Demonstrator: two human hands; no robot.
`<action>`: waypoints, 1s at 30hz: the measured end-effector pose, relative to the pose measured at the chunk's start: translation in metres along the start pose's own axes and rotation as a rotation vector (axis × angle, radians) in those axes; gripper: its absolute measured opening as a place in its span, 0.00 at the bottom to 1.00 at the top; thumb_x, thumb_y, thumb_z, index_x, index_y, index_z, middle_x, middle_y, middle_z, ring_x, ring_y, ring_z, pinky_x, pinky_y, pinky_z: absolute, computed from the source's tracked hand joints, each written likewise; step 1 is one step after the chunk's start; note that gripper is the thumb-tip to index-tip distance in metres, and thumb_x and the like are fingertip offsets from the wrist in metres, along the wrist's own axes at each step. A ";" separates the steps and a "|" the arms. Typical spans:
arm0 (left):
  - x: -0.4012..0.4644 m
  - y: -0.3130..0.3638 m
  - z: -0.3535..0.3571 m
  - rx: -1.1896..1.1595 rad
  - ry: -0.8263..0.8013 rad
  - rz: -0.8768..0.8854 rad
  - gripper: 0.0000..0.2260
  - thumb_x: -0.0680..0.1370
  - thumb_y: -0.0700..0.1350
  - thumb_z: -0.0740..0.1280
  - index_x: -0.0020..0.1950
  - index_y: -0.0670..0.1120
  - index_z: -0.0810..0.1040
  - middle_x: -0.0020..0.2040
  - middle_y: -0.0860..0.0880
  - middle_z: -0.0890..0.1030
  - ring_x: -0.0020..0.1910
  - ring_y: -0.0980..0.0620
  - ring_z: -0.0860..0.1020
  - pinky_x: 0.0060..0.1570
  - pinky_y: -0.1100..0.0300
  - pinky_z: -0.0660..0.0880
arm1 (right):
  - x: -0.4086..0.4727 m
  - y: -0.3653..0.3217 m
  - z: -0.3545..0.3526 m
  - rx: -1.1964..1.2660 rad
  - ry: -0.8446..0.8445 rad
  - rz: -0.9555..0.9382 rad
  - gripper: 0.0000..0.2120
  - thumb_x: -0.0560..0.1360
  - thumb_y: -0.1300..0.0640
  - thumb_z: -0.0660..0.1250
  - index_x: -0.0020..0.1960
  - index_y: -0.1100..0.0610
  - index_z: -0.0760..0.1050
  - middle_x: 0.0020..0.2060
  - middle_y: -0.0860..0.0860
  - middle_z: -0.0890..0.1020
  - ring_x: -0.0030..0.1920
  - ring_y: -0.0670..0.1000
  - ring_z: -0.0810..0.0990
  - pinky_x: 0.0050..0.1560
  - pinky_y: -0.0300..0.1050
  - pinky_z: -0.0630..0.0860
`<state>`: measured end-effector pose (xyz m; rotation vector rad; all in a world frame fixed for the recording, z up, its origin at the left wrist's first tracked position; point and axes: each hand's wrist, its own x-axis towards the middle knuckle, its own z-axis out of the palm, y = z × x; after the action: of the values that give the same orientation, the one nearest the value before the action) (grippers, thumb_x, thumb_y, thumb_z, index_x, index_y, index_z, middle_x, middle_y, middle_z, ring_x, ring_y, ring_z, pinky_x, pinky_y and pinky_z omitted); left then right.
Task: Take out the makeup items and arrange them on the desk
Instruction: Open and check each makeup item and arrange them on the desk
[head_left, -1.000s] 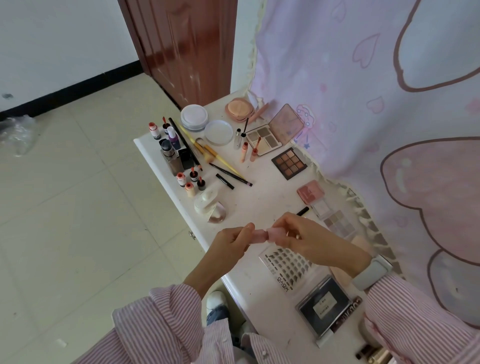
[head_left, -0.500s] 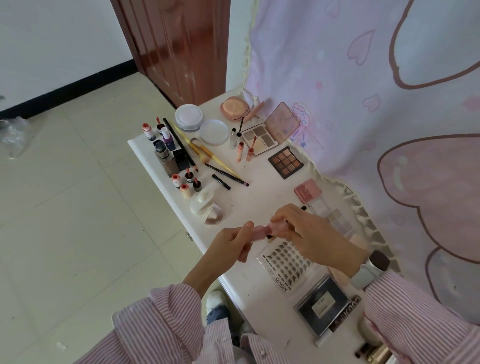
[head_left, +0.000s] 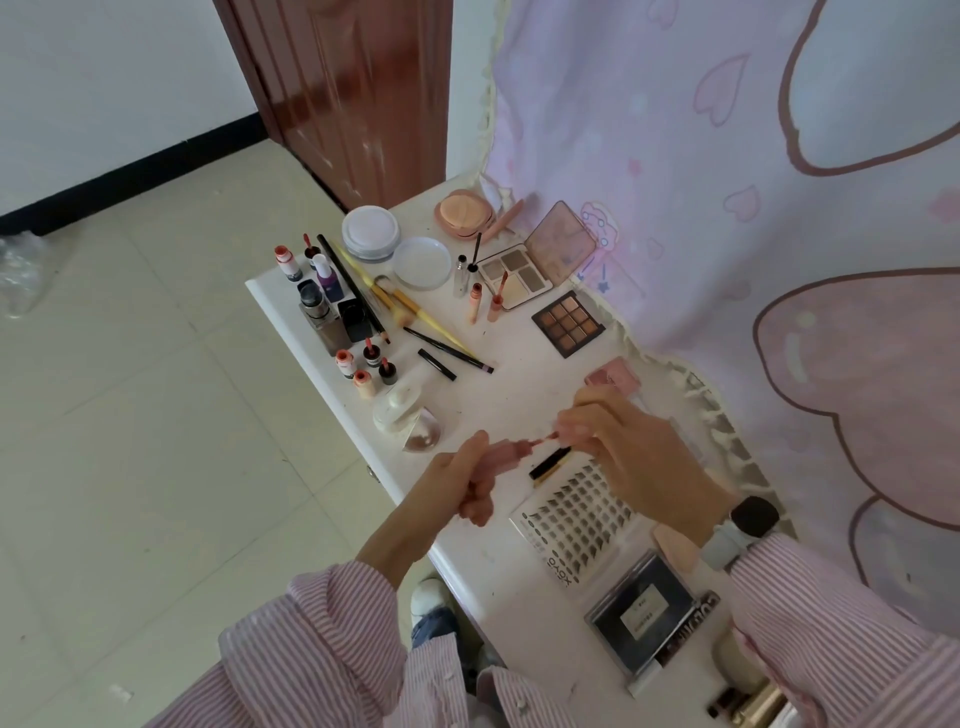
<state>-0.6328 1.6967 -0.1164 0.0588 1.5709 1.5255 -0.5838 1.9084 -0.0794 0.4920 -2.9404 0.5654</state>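
The left hand (head_left: 457, 488) gripped a pink lip-gloss tube (head_left: 506, 451) above the near edge of the desk (head_left: 498, 566); the right hand (head_left: 628, 452) pinched its cap, whose wand (head_left: 543, 440) was drawn partly out toward three o'clock. A second earlier, tube and cap were joined. At eleven o'clock an open eyeshadow palette (head_left: 519, 278) showed four pans; another palette (head_left: 568, 323) showed nine.

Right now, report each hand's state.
Left hand: grips the pink lip gloss tube.
Right hand: pinches the tube's cap with its wand, pulled partly out.
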 end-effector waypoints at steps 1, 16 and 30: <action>-0.001 -0.001 -0.004 -0.060 0.013 -0.015 0.21 0.79 0.57 0.53 0.45 0.51 0.83 0.24 0.55 0.63 0.24 0.55 0.66 0.33 0.63 0.69 | -0.002 0.006 -0.001 0.011 0.015 0.030 0.14 0.71 0.62 0.69 0.53 0.57 0.69 0.47 0.56 0.78 0.30 0.47 0.76 0.21 0.36 0.74; 0.036 0.002 0.023 -0.125 0.275 0.208 0.08 0.78 0.49 0.62 0.56 0.52 0.73 0.48 0.54 0.81 0.46 0.57 0.80 0.46 0.61 0.79 | 0.019 0.028 0.039 0.961 0.269 0.967 0.08 0.77 0.52 0.63 0.44 0.56 0.71 0.38 0.49 0.77 0.37 0.46 0.75 0.36 0.38 0.72; 0.114 0.024 0.033 0.413 0.916 0.362 0.10 0.75 0.49 0.68 0.54 0.47 0.80 0.49 0.52 0.82 0.52 0.51 0.74 0.51 0.56 0.72 | 0.067 0.058 0.070 0.414 0.274 0.898 0.08 0.75 0.50 0.65 0.49 0.53 0.70 0.36 0.40 0.74 0.33 0.38 0.71 0.36 0.22 0.66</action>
<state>-0.6917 1.7952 -0.1537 -0.1552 2.7143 1.5563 -0.6696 1.9132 -0.1531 -0.8728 -2.6272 1.2035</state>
